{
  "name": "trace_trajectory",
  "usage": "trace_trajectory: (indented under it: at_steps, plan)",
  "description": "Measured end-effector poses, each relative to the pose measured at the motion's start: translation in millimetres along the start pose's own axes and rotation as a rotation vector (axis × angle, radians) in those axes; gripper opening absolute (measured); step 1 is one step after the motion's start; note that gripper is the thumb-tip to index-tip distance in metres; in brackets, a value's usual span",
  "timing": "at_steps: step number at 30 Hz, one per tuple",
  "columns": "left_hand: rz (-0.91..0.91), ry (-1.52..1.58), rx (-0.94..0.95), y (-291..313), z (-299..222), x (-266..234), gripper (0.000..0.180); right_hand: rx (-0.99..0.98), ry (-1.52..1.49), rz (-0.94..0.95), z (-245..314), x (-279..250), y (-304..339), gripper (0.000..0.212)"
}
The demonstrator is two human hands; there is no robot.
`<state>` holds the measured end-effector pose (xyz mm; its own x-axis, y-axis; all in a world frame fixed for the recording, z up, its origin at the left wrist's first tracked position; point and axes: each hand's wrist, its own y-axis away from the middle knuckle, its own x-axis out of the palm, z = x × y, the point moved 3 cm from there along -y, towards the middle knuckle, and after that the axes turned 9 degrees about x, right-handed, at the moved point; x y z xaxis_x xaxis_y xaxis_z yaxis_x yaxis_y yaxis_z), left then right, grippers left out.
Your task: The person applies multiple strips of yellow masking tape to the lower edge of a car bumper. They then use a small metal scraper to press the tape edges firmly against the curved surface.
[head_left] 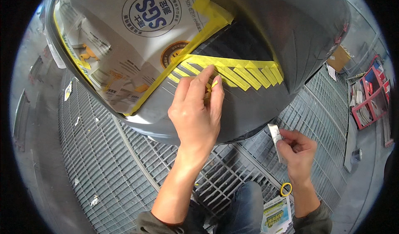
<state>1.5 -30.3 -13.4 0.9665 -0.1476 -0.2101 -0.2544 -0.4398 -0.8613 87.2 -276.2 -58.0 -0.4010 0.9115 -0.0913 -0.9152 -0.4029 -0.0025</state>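
A dark grey car bumper [245,109] curves across the middle of the view. A band of yellow masking tape [245,62] runs over it, with several short slanted strips of the same tape [249,79] side by side below. My left hand [195,105] is at these strips, its index fingertip against the tape. Bits of yellow tape show between its thumb and fingers, partly hidden by the hand. My right hand [298,151] is off the bumper, lower right, pinching a thin, flat white strip [275,137] of a kind I cannot make out.
Printed masking paper [112,47], edged with yellow tape, covers the bumper's upper left. Below is a metal floor grating [108,159] with paper scraps. A tape roll [286,189] lies by printed paper [276,215] near my leg. A red-framed rack [370,94] stands at the right.
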Motion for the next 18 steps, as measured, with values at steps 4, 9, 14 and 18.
trace_trajectory:
  at_steps: [4,9,14,18]
  plan:
    - [-0.105,-0.06,0.07,-0.6,2.2,7.5,0.018,0.009,0.004,0.01,-5.9,-8.7,7.8,0.027]
    - [-0.16,-0.095,0.133,1.9,2.6,14.9,0.015,0.043,-0.007,0.008,-14.5,-18.7,15.2,0.027]
    - [-0.134,-0.05,0.12,-0.9,-0.8,14.4,0.013,0.062,-0.01,-0.014,-31.7,-31.0,19.1,0.028]
    - [-0.053,0.005,0.095,6.9,-3.3,13.6,0.013,0.09,0.02,-0.017,-35.7,-34.1,22.9,0.028]
